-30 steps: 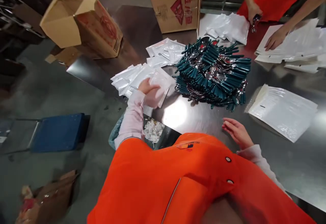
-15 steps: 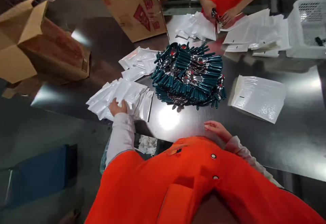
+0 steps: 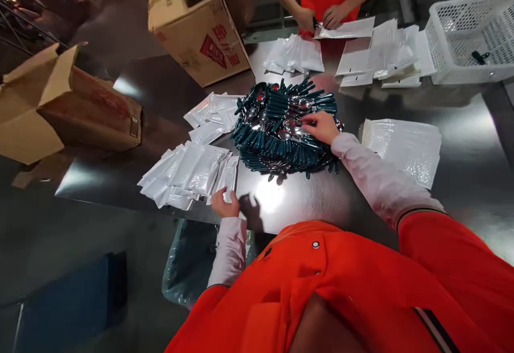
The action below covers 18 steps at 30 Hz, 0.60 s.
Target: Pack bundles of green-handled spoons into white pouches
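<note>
Gleaming silver spoons (image 3: pixel 284 134), dark green handles (image 3: pixel 277 104), thickly heaped

On the table (image 3: pixel 461 133), a spoon pile (image 3: pixel 277 147) lies centrally. Left of it lie near packets (image 3: pixel 187 173) and, just behind them, middle packets (image 3: pixel 214 116); right, a packet stack (image 3: pixel 403 149). Behind the pile, from left: a carton (image 3: pixel 204 47), rear packets (image 3: pixel 295 55), loose envelopes (image 3: pixel 379 55), a basket (image 3: pixel 461 72). A bin (image 3: pixel 188 267) sits below the front edge.

Red characters (image 3: pixel 226 46) (seemingly Chinese) on carton (image 3: pixel 182 39)
</note>
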Tool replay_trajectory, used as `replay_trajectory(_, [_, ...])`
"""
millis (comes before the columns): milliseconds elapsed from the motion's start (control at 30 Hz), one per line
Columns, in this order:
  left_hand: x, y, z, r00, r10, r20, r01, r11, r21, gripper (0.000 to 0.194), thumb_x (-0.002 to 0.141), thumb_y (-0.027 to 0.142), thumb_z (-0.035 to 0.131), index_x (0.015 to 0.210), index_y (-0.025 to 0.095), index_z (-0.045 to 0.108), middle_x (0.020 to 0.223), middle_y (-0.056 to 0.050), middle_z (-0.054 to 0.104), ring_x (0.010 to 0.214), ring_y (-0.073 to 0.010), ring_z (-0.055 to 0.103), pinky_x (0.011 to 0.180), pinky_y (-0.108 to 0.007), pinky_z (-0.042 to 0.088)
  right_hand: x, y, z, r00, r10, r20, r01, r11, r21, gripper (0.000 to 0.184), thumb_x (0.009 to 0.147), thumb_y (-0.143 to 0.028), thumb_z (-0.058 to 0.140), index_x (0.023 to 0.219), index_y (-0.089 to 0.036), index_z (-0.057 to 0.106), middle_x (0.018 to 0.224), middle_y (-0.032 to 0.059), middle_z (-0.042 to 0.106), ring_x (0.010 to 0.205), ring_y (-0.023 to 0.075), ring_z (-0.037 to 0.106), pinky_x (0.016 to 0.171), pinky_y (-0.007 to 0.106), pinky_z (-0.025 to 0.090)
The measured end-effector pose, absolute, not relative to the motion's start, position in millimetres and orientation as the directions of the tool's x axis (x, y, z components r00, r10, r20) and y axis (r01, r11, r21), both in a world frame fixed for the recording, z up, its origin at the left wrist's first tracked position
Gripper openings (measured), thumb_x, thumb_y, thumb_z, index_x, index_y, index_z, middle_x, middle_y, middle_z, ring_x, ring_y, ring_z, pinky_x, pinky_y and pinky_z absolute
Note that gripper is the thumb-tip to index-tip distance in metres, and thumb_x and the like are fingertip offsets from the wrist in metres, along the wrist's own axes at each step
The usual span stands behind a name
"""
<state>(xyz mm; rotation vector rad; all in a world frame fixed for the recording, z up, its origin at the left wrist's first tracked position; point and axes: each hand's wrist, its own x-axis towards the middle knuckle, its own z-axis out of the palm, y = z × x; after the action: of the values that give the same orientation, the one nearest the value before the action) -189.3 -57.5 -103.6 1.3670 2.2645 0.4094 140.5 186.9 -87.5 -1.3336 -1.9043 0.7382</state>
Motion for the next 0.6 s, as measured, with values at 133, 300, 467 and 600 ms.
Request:
replay_trajectory(133, [-139, -59, -129, -0.337, 0.94, 0.058, 0.73, 0.222, 0.646, 0.021, 0.086, 0.039, 0.053, 0.093, 0.034, 0.072, 0.097, -0.012, 0.07, 0.111, -0.038, 0.062, 0.102, -0.058, 0.043, 106, 278, -77, -0.341, 0.932, 0.122, 0.802, 0.356, -0.481, 0.052, 0.072, -0.03, 0.082, 0.119, -0.012, 0.071, 0.113, 0.0158, 0.071, 0.117, 0.0361, 0.057, 0.099, 0.049, 0.047])
replay_trajectory(300, [-112, -80, -171, -0.359, 0.921, 0.152, 0.641, 0.125, 0.758, 0.024, 0.086, 0.041, 0.052, 0.081, 0.026, 0.07, 0.085, -0.01, 0.071, 0.089, -0.0292, 0.068, 0.09, -0.051, 0.053, 85, 317, -77, -0.42, 0.891, -0.174, 0.892, 0.37, -0.259, 0.075, 0.062, -0.035, 0.089, 0.129, -0.013, 0.064, 0.127, 0.0174, 0.067, 0.125, 0.0391, 0.053, 0.101, 0.048, 0.048])
replay_trajectory(467, [-138, -86, -189, -0.489, 0.872, -0.018, 0.525, 0.31, 0.793, 0.027, 0.078, 0.046, 0.058, 0.078, 0.022, 0.072, 0.083, -0.01, 0.074, 0.085, -0.028, 0.069, 0.083, -0.048, 0.057, 83, 319, -80, -0.492, 0.844, -0.213, 0.866, 0.45, -0.218, 0.065, 0.067, -0.031, 0.085, 0.126, -0.011, 0.067, 0.123, 0.0157, 0.07, 0.118, 0.0338, 0.061, 0.1, 0.038, 0.049])
replay_trajectory(600, [-149, -77, -186, -0.581, 0.807, -0.107, 0.432, 0.416, 0.8, 0.033, 0.077, 0.046, 0.057, 0.081, 0.018, 0.073, 0.087, -0.012, 0.075, 0.085, -0.0268, 0.07, 0.078, -0.044, 0.058, 84, 317, -83, -0.524, 0.833, -0.179, 0.844, 0.479, -0.241, 0.059, 0.071, -0.029, 0.08, 0.125, -0.011, 0.066, 0.124, 0.0143, 0.071, 0.114, 0.0304, 0.065, 0.097, 0.034, 0.049])
